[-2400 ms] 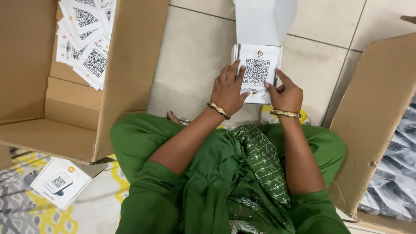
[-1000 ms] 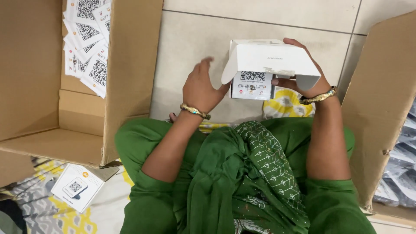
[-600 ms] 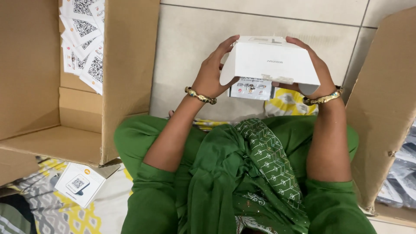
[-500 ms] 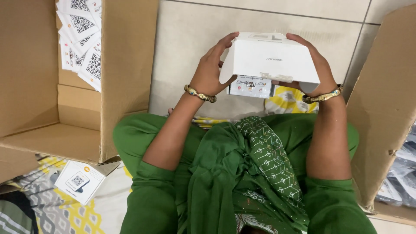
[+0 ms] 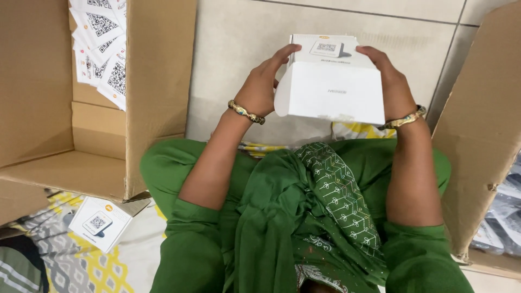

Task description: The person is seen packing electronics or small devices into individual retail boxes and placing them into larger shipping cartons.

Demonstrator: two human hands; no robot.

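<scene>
I hold a white box (image 5: pixel 331 87) in both hands, raised above my lap and over the tiled floor (image 5: pixel 239 49). My left hand (image 5: pixel 260 87) is closed on the box's left side, fingers curled up along its far edge and the thumb tucked behind the near flap. My right hand (image 5: pixel 393 81) is closed on the right side, fingers wrapped over the top far corner. The box is tilted: a plain white flap faces me, and beyond it a printed face shows a small picture of a stand with a square code. Each wrist carries a gold bangle.

I sit on the floor in green clothing, with a patterned green scarf (image 5: pixel 336 201) lying down the middle of my lap.

To my left stands a large open cardboard carton (image 5: pixel 108 135), its flap folded toward me. A stack of white cards (image 5: pixel 103 49) with square codes leans inside it at the far end. Below the carton, a second small white box (image 5: pixel 100 222) of the same kind lies on a yellow and grey patterned mat (image 5: pixel 81 266).

To my right, another cardboard carton (image 5: pixel 480 135) stands well apart from the first; grey plastic-wrapped items (image 5: pixel 504 222) show inside it at the frame edge.
</scene>
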